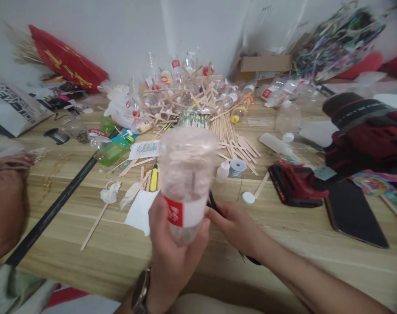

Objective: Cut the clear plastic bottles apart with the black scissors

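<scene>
In front of me my left hand (175,248) is wrapped round a clear plastic bottle (190,174) with a red and white label. It is held up off the table, its wide end upward and blurred; whether that end is cut open I cannot tell. Just right of the bottle, my right hand (237,224) is closed on a slim black tool (213,201), mostly hidden by the fingers and the bottle. A yellow screwdriver (154,176) and a sheet of white paper (141,213) lie behind and left of my left hand.
Wooden sticks (224,126) and plastic bottles (175,72) are heaped at the back. A red and black power drill (358,139) stands at right beside a dark phone (355,213). A wire spool (237,168) lies mid-table. Another person's arm (7,209) rests at left.
</scene>
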The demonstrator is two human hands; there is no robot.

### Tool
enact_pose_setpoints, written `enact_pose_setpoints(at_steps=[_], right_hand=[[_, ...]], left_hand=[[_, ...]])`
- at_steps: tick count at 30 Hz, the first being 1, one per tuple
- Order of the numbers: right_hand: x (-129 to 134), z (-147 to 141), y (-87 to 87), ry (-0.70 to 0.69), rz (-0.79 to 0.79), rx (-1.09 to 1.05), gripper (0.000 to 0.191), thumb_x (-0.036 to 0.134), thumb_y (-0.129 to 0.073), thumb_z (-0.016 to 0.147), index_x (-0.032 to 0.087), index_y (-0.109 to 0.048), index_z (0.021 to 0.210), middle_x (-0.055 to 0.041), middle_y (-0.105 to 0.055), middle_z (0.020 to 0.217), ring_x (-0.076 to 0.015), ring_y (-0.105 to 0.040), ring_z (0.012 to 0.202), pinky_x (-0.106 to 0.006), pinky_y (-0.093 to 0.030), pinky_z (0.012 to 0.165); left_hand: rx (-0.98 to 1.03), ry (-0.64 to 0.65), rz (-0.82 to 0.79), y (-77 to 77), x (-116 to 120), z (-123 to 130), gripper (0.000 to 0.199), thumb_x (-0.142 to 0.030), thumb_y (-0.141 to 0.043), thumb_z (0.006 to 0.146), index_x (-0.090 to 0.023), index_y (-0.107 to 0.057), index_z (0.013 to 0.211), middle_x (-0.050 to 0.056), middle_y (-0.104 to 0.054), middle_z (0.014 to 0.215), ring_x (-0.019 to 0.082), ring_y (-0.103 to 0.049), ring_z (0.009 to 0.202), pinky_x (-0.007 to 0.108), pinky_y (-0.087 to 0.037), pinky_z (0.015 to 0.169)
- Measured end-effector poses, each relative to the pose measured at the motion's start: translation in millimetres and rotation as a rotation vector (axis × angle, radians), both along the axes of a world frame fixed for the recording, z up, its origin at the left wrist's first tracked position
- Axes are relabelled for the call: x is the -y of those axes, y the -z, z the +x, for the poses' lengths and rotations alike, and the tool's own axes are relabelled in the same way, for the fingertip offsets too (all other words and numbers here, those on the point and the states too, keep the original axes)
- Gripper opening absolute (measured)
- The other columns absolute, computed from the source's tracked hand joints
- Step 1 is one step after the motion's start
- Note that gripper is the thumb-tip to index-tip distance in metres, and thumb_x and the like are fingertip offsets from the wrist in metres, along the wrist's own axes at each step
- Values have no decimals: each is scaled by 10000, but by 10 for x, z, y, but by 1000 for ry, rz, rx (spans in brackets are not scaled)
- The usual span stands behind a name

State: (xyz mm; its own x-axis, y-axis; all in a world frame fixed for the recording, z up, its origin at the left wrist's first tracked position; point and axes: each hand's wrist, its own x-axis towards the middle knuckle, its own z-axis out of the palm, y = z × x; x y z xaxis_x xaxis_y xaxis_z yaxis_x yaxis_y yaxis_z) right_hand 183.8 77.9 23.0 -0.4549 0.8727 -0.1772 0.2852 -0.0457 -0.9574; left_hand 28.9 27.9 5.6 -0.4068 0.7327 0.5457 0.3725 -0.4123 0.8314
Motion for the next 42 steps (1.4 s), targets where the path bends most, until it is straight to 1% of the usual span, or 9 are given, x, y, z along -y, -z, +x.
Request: enact_pose_setpoints(at_steps=[5, 11, 15, 22, 33, 36, 39, 41, 42], right_hand=[[85, -15, -121, -25, -153, -69, 587, 736, -449, 895, 240, -306, 615, 85, -273, 445, -74, -238, 411, -227, -155, 386], [129, -20, -132, -49, -345, -243, 673, 850, -516, 795, 237, -346, 574, 108, -302, 383, -46, -217, 337, -226, -126, 349], [134, -33, -88, -78, -432, -386, 695, 842, -552, 787, 242, -307, 538, 114, -285, 347, -37, -198, 307, -226, -124, 337], [151, -52, -68, -73, -518, -477, 697, 804, -603, 805, 227, -301, 555, 123, -281, 348, -27, -181, 296, -215, -104, 334], [184, -67, -58, -87, -533, -437, 726, 863, -591, 755, 228, -313, 539, 109, -298, 326, -34, -183, 284, -219, -112, 331], [147, -37, -108, -102, -580, -469, 724, 840, -620, 757, 227, -304, 537, 105, -298, 334, -30, -189, 291, -212, -122, 337], [51, 78, -209, 16, -611, -553, 707, 806, -666, 748, 232, -293, 571, 121, -258, 355, -30, -162, 303, -206, -118, 340], [6, 159, -280, 124, -503, -603, 688, 765, -661, 795, 230, -280, 587, 133, -203, 359, -28, -125, 301, -212, -112, 347], [-1, 185, -309, 107, -443, -583, 681, 763, -628, 826, 231, -282, 580, 128, -199, 349, -32, -128, 297, -219, -115, 351]], left_hand=[[521, 272, -254, -229, -89, 23, 758, -367, -809, 787, -341, -419, 1437, 106, -614, 1389, 292, -655, 1223, 440, -582, 970], [716, 300, -340, -341, -106, 53, 728, -401, -855, 732, -355, -514, 1374, 47, -676, 1299, 288, -661, 1211, 414, -569, 1011], [695, 336, -309, -294, -124, 24, 747, -395, -861, 731, -358, -513, 1390, 58, -656, 1329, 302, -626, 1263, 433, -550, 1042], [449, 276, -102, -254, -125, -16, 760, -309, -866, 723, -374, -515, 1394, 85, -615, 1355, 322, -604, 1290, 470, -580, 987], [385, 240, -181, -299, -24, -44, 803, -352, -847, 741, -365, -458, 1443, 109, -554, 1479, 374, -557, 1336, 540, -534, 1033], [376, 236, -213, -327, 24, -73, 799, -329, -856, 726, -357, -481, 1430, 96, -567, 1468, 364, -568, 1323, 509, -533, 1033], [409, 182, -289, -330, 80, -137, 775, -307, -879, 691, -359, -537, 1384, 58, -586, 1445, 323, -581, 1307, 417, -542, 1019], [522, 153, -368, -334, 97, -184, 761, -331, -885, 684, -365, -553, 1369, 43, -616, 1411, 285, -637, 1225, 345, -574, 937], [611, 163, -405, -342, 96, -204, 759, -362, -879, 690, -360, -549, 1373, 49, -650, 1367, 264, -691, 1117, 318, -597, 856]])
